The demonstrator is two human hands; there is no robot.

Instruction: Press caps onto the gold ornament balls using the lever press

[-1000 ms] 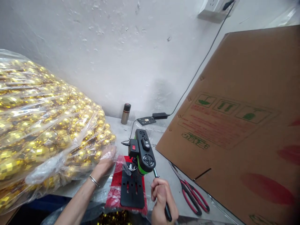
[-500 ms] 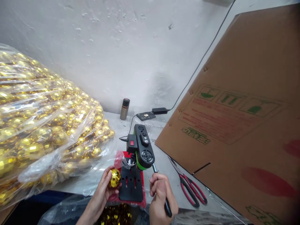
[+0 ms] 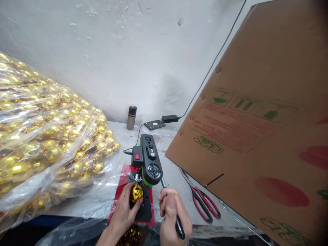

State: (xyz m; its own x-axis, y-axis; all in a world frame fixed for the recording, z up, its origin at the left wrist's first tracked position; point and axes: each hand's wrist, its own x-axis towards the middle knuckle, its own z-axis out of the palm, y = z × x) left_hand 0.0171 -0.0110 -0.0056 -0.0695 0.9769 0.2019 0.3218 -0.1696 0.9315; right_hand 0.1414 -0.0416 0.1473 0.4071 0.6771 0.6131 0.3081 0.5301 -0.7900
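My left hand (image 3: 125, 208) holds a shiny gold faceted ball (image 3: 137, 192) between thumb and fingers, over the black slotted base plate (image 3: 146, 212) of a small bench machine. Just above and right of the ball is the machine's black head (image 3: 151, 160), with green below it. My right hand (image 3: 174, 215) is wrapped round the machine's lever (image 3: 180, 228), a metal rod with a black grip, on the right side. Under the base lies a red sheet (image 3: 120, 193). More gold pieces (image 3: 132, 235) show below the table edge, partly hidden by my left hand.
A clear plastic bag of gold balls (image 3: 51, 136) fills the left. Red-and-black scissors (image 3: 205, 205) lie right of the machine, beside a large cardboard box (image 3: 246, 119). Behind stand a small bottle (image 3: 131, 118), a dark phone-like slab (image 3: 155, 124) and a black adapter (image 3: 170, 118) with a cable.
My left hand has moved right with the gold ball, from beside the base plate to over it near the machine head. My right hand keeps its grip on the lever. The view has shifted slightly.
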